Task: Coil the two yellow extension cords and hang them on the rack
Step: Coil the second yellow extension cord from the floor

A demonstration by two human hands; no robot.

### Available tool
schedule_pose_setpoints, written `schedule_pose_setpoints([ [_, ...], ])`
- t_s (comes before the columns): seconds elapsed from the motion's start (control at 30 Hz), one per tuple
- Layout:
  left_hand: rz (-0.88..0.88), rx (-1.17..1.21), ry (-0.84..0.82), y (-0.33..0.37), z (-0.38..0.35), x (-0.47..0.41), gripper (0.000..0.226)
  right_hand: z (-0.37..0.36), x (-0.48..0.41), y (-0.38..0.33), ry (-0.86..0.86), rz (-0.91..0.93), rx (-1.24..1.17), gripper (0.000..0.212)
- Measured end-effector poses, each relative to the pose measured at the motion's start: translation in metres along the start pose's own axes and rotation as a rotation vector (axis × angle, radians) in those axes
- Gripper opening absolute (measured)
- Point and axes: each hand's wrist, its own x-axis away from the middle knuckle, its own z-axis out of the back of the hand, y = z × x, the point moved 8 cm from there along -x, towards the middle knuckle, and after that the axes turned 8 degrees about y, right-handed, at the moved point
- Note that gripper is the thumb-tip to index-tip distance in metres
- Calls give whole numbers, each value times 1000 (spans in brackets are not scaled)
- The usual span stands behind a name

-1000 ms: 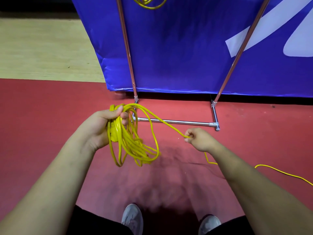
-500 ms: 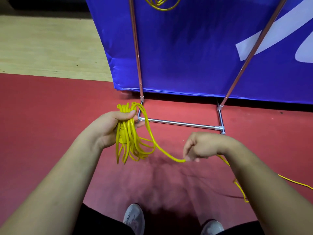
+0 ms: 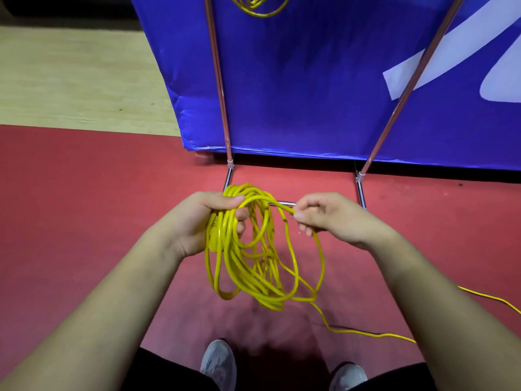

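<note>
Two yellow cords show. One coil [image 3: 248,266] hangs from the left hand [image 3: 197,221], which clenches round the tops of its loops, long axis pointing down at the red floor [image 3: 84,193]. The right hand [image 3: 329,218] pinches one strand of it just beside. The second cord [image 3: 259,8], cut off by the top edge, seems to hang on the rack [image 3: 218,80].

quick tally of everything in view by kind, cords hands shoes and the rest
yellow extension cords: 2 (coiled cord in the hands, hung cord at the top edge)
hands: 2 (left hand, right hand)
grey shoes: 2
metal rack: 1
blue banner: 1
total: 8
</note>
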Motion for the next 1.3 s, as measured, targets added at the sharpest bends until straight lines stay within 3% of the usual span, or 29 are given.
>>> schedule_pose_setpoints([
  [0.07, -6, -9, -4, 3, 1, 2, 40, 3, 4, 15, -42, -51, 55, 9],
  [0.2, -6, -114, 31, 3, 6, 5, 51, 20, 0, 7, 188, -17, -142, 6],
  [0.4, 13, -98, 0, -9, 2, 4, 63, -10, 6, -46, 153, 212, 180, 6],
  [0.53, 52, -183, -46, -18, -8, 3, 46, -37, 5, -58, 83, 278, 214, 9],
  [0.7, 27, -81, -37, 0, 3, 7, 37, -6, 6, -11, -38, 91, 331, 14],
  [0.8, 41, -213, -20, -2, 8, 10, 38, 11, 4, 1, 104, 32, 128, 3],
  [0.9, 81, -294, 21, -13, 7, 9, 27, 14, 1, -17, 200, 107, 97, 4],
  [1.0, 88, -273, 50, -20, 4, 5, 15, -9, 5, -46, 135, 221, 185, 6],
  [1.1, 94, -251, -24, -23, -2, 5, 37, -29, 8, -62, 121, 318, 203, 7],
  [1.17, 76, -184, -49, -17, -2, 6, 40, -22, 4, -57, 101, 280, 214, 5],
  [1.3, 28, -80, -41, -2, 4, 7, 40, 1, 1, -5, -21, 35, 306, 15],
])
